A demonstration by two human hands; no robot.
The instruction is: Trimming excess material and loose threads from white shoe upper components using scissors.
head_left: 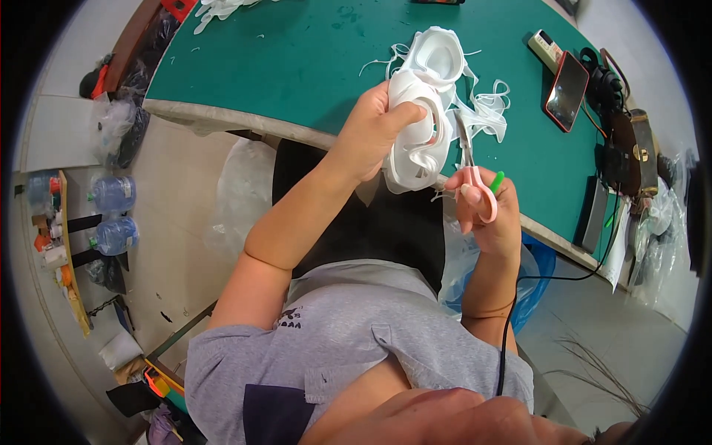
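My left hand (pixel 367 133) is closed on a white moulded piece (pixel 415 159) with curved openings, its thumb pressed on the upper face. The piece is held over the table's front edge. In my right hand (pixel 495 211) are scissors (pixel 466 148) with pink handles and a green tab. Their blades point away from me along the piece's right side; whether they touch it I cannot tell. Just beyond lies a similar white piece (pixel 439 58) with an oval hollow. Thin white offcuts (pixel 489 110) lie to the right of both.
On the green table (pixel 297 67), a red-edged phone (pixel 567 90) and a pale handheld device (pixel 545 49) lie at the right. Farther right are a brown bag (pixel 630 152) and a black cable. More white scraps (pixel 219 10) lie far left. Large water bottles (pixel 115 236) are at the left.
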